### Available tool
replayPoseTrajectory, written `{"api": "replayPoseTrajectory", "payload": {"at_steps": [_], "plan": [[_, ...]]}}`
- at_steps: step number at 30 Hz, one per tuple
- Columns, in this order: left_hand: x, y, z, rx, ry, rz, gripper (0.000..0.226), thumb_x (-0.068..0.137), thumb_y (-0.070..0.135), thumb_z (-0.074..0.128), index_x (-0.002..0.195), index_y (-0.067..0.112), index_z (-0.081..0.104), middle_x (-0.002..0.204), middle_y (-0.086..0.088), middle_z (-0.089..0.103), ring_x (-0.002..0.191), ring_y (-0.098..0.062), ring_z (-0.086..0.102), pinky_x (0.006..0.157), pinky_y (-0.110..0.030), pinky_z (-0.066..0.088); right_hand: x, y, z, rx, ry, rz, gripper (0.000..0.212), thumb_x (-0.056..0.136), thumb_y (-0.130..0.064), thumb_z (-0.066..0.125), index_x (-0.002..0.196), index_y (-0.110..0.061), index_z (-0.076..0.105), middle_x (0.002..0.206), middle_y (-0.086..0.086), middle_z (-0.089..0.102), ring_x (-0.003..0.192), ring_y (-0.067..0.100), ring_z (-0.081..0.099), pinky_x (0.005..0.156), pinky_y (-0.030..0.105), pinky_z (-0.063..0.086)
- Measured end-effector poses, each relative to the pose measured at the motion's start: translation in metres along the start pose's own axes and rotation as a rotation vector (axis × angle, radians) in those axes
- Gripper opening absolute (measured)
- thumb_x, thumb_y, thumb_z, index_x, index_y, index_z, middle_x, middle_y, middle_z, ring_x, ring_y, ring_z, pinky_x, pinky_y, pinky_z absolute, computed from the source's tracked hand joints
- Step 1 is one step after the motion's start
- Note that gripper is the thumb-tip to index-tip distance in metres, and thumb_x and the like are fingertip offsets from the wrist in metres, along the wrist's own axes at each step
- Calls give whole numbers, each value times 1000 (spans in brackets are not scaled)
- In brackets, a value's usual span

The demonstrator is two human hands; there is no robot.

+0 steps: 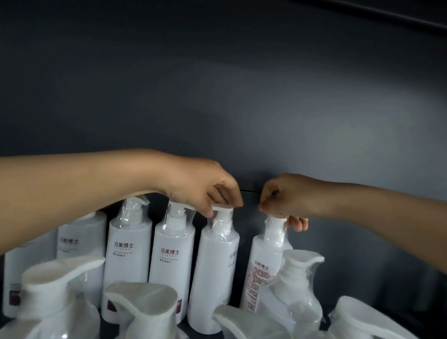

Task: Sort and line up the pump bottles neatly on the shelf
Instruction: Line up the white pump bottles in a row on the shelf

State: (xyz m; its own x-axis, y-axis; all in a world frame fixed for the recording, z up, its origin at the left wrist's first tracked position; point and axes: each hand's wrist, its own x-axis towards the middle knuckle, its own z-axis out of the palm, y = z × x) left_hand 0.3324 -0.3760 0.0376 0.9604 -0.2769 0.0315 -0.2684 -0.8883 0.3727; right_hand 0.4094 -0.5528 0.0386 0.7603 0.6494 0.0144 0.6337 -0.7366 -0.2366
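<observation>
Behind left hand [200, 186] and right hand [286, 196], matte blue-grey back panel [227, 85], plain. Thin horizontal seam [250, 191] at knuckle level, showing in the gap between them. Soft pale glow [347, 134] up and right of right hand. Far above both, darker overhanging edge [348, 13].

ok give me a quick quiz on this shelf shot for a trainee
1. True or false: the right hand grips the pump of a back-row bottle.
2. The bottle held by the left hand has its label: A) turned mostly sideways B) squarely facing front C) upside down
3. Fill in: the front-row bottles are wrapped in clear ___.
Key: 1 true; 2 A; 3 plastic
</observation>
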Motion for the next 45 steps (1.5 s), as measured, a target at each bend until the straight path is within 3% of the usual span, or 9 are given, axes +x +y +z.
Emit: {"api": "replayPoseTrajectory", "payload": {"at_steps": [4,7,12,18,21,27,32,39,45], "plan": [[1,5,-1,132,67,-32,37,80,14,71,116,14,62,104,6,64,84,-6,64,73,-11,49,-6,6,-10,56,-94,-49,26,93,-23,52,104,-2,63,80,4,61,61,10,63,62,24,57],[5,6,4,222,168,-49,29,82,33,68,100,11,69,95,-3,73,82,-16,68,64,-17,49,-13,10,-19,112,-161,-131,16,87,-19,64,101,-27,66,86,-20,69,82,-1,65,78,19,55],[9,6,4,201,164,-42,22,81,26,70,93,7,69,78,-5,70,68,-14,60,46,-9,40,-12,11,-21,16,-148,-183,24,77,-19,75,86,-39,66,75,-35,66,83,-11,63,83,11,47],[11,1,2,191,129,18,25,81,14,70,105,9,68,98,-2,71,78,-7,61,68,-9,45,-3,9,-10,78,-71,-223,9,78,-23,75,86,-20,72,87,0,73,64,-1,65,66,15,53],[10,0,-2,187,91,25,28,81,12,70,108,9,67,105,-5,71,86,-9,62,80,-16,48,-2,4,-4,10,-6,-206,21,82,-31,70,85,-10,69,72,-1,70,53,0,62,63,17,55],[9,3,-5,195,32,14,27,83,12,67,109,8,65,106,-6,69,85,-9,61,83,-20,48,-8,2,-2,-78,27,-162,33,83,-44,64,81,-11,64,77,9,66,53,13,61,61,27,55],[10,8,-2,252,40,-36,26,88,30,61,105,12,66,102,-5,72,92,-20,65,84,-29,50,-13,3,-9,-115,24,-192,32,83,-42,65,89,-10,66,65,-8,61,48,-4,55,57,20,51],[14,5,9,308,103,-95,27,86,33,62,95,8,67,84,-6,73,63,-10,54,48,-11,37,-13,1,-7,-146,24,-175,36,84,-43,64,94,-8,65,84,7,67,60,13,59,57,19,50],[13,3,5,334,87,-52,21,85,28,65,102,16,66,93,3,68,84,-12,58,73,-22,44,-8,1,2,-205,72,-101,46,87,-46,57,80,0,60,59,6,57,45,17,53,46,20,46]]}}
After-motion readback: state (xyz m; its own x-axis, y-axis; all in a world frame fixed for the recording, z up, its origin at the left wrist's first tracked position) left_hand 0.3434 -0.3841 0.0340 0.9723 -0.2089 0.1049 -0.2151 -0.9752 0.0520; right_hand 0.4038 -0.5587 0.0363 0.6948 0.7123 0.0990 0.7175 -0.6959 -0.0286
